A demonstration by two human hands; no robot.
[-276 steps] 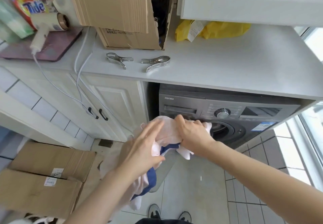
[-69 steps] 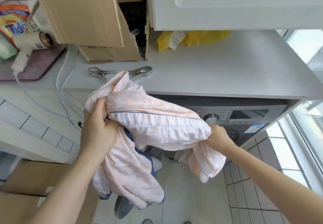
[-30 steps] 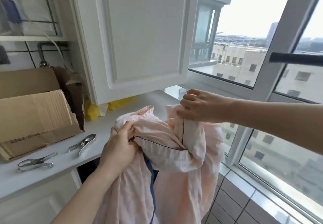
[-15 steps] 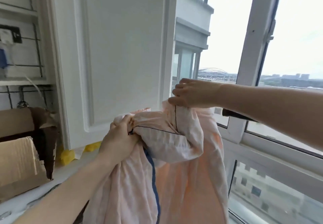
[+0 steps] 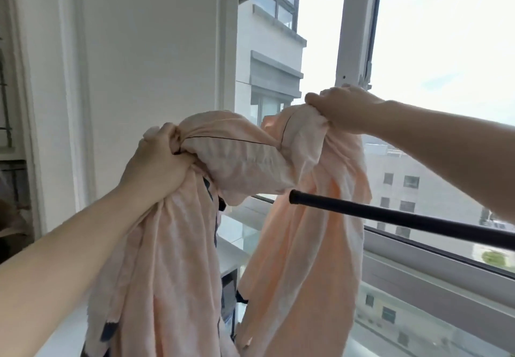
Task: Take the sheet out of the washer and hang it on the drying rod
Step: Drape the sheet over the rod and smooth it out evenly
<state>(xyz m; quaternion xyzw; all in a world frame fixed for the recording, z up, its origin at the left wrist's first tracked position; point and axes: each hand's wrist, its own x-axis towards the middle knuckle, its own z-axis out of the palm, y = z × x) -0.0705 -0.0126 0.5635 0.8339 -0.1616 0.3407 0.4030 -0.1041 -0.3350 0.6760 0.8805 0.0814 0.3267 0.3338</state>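
The pale pink sheet (image 5: 245,158) with dark blue trim is bunched and held up in the air by both hands. My left hand (image 5: 156,167) clutches one gathered part at centre left. My right hand (image 5: 342,108) grips another part higher up, at centre right. Two long folds hang down from the hands. The black drying rod (image 5: 401,218) runs in from the right edge; its free end points between the two hanging folds, below the stretch of cloth between my hands. The sheet's right fold hangs behind the rod's end. The washer is out of view.
A white cabinet side (image 5: 150,50) fills the left half. The window frame (image 5: 354,27) and glass stand right behind the rod, with buildings outside. A white countertop edge (image 5: 231,253) shows low between the folds.
Both hands have lifted the sheet higher and spread apart. The view has tilted up, and the rod's free end now shows in front of the sheet's right fold.
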